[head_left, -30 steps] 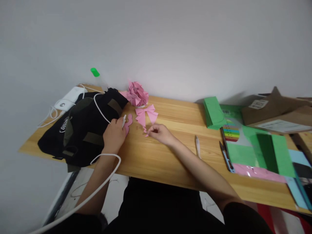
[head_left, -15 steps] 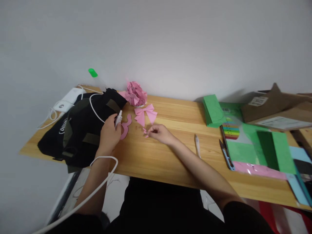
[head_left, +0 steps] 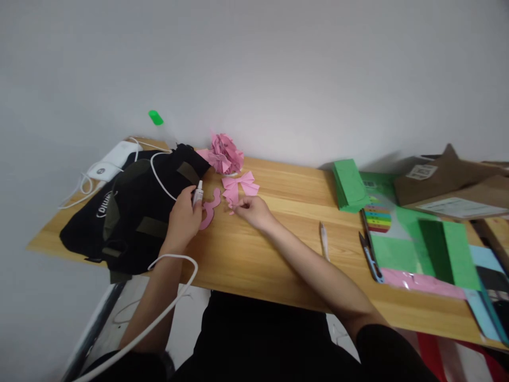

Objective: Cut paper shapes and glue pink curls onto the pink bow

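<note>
My left hand (head_left: 185, 215) is closed around a small white glue tube (head_left: 198, 194), its nozzle pointing up. Beside those fingers is a curvy pink paper cutout (head_left: 210, 208), partly hidden by the hand; I cannot tell whether the hand also touches it. Between the fingertips of my right hand (head_left: 253, 212) is a small pink paper piece (head_left: 231, 207). Just behind it lies a folded pink paper bow (head_left: 241, 185) on the table. Farther back, against the wall, sits a crumpled pink paper flower (head_left: 226, 154).
A black bag (head_left: 135, 207) and a white power bank (head_left: 115, 159) with cables take up the left. To the right lie a white pen (head_left: 324, 241), blue-handled snips (head_left: 371, 260), green paper stacks (head_left: 350, 184) and a cardboard box (head_left: 453, 183). A white cable (head_left: 159, 307) crosses my left forearm.
My right hand has moved slightly left and away from me with the small pink piece, up to the bow's lower edge. The left hand still holds the glue tube.
</note>
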`<act>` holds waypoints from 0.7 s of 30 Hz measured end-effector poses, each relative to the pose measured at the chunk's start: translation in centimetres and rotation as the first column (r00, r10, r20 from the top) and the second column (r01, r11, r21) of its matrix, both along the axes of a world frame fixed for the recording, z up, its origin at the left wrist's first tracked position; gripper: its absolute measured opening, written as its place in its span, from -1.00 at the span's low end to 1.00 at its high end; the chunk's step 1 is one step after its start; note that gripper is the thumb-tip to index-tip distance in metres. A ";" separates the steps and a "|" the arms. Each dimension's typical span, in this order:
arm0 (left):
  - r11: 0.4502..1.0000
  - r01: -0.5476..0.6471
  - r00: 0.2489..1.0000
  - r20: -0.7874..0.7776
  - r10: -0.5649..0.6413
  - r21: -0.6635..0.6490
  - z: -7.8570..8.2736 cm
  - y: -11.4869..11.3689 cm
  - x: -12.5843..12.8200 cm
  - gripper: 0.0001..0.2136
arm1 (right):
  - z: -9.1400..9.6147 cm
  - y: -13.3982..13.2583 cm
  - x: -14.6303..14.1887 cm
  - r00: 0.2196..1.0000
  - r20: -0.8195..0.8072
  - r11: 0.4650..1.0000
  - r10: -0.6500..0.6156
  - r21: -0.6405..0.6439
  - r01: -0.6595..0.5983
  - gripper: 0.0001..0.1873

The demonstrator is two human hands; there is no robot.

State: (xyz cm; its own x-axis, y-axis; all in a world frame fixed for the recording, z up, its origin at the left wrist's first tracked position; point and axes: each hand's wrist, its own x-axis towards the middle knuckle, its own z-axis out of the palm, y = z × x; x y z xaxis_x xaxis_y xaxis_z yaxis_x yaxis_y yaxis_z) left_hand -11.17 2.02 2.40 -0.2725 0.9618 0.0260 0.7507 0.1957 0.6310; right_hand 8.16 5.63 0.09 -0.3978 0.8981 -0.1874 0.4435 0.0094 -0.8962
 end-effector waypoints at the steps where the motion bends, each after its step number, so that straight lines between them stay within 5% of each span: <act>1: 1.000 0.005 1.000 0.008 -0.005 0.003 0.0 0.0 0.0 -0.55 | 0.0 0.1 -0.1 1.000 0.016 1.000 -0.002 0.019 0.001 -0.82; 6: 0.999 0.025 0.999 0.030 -0.026 0.025 0.5 -0.1 -0.2 -0.55 | 1.2 -0.7 -1.2 0.977 0.015 0.969 0.212 0.130 -0.212 -0.88; 12: 0.997 0.045 0.998 0.041 -0.047 0.055 0.8 0.0 -0.8 -0.55 | 3.3 -2.4 -2.4 0.833 0.064 0.789 0.550 0.288 -0.543 -0.80; 16: 0.994 0.084 0.996 0.033 -0.086 0.066 0.7 0.1 -1.2 -0.52 | 3.0 -2.6 -2.4 0.769 0.121 0.706 0.628 0.327 -0.628 -0.80; 21: 0.993 0.110 0.993 -0.038 -0.108 0.043 1.1 0.0 -1.3 -0.51 | 2.0 -2.0 -2.1 0.767 0.172 0.683 0.619 0.366 -0.633 -0.85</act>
State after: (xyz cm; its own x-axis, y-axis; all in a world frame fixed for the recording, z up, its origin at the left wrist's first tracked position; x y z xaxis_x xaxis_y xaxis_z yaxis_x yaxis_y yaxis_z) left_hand -12.43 2.03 3.51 -0.1645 0.9833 0.0778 0.7879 0.0836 0.6101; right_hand 6.07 3.63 2.13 -0.8936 0.4400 0.0887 0.2363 0.6292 -0.7404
